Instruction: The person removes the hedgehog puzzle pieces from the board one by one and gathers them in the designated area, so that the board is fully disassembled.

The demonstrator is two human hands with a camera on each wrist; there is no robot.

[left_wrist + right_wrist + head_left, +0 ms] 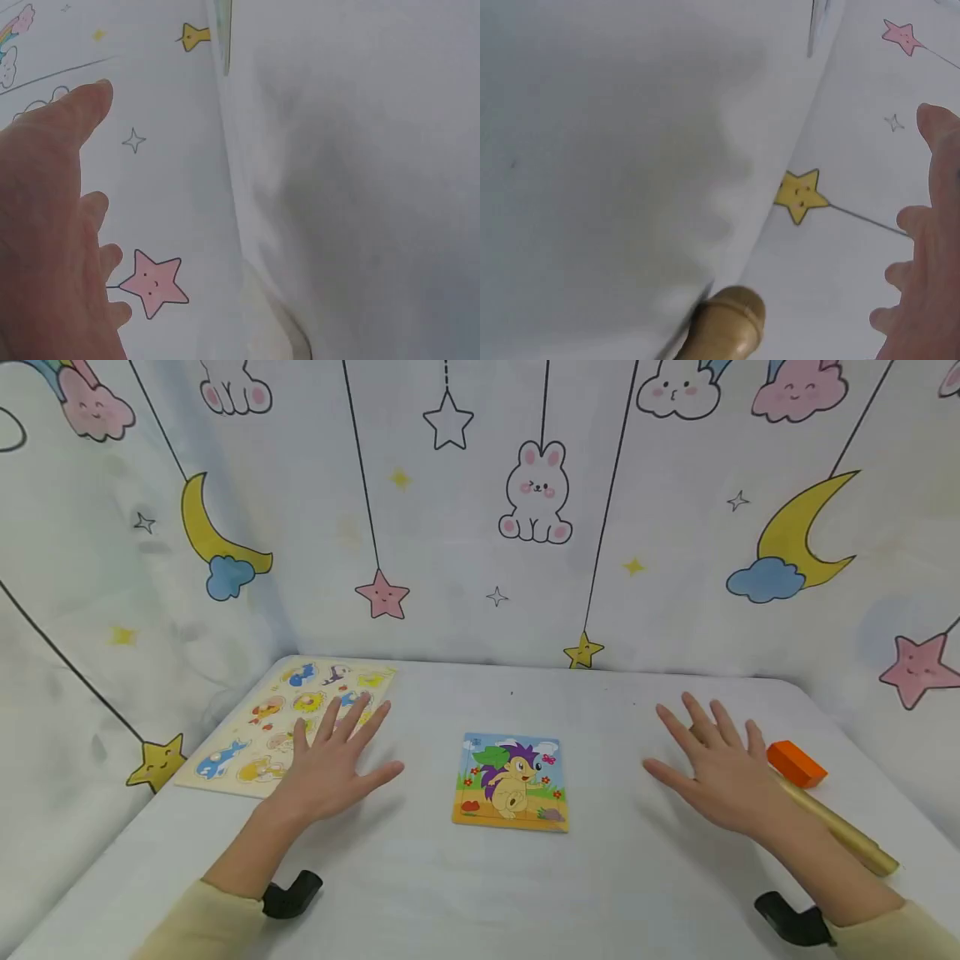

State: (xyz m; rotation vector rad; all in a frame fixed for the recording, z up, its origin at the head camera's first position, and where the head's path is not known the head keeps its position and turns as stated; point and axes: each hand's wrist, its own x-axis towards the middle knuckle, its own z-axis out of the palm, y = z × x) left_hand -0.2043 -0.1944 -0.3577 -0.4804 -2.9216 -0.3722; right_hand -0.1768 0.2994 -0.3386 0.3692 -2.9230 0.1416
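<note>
A small square jigsaw puzzle (511,782) with a purple-spined hedgehog lies flat mid-table between the two hands. My left hand (327,774) is held over the table with fingers spread, holding nothing; it partly covers a cream board (258,727) with colourful animal pictures. Fingers spread too, my right hand (723,777) hovers above a gold-coloured stick (847,837) and grips nothing. The stick's rounded end (731,322) shows in the right wrist view; the hand and forearm hide part of it in the head view. Beside that hand lies an orange block (797,764).
The white tabletop (510,893) meets a patterned cloth backdrop (465,527) at the back and sides. A black curved piece is at each wrist, the left one (292,895) and the right one (791,920).
</note>
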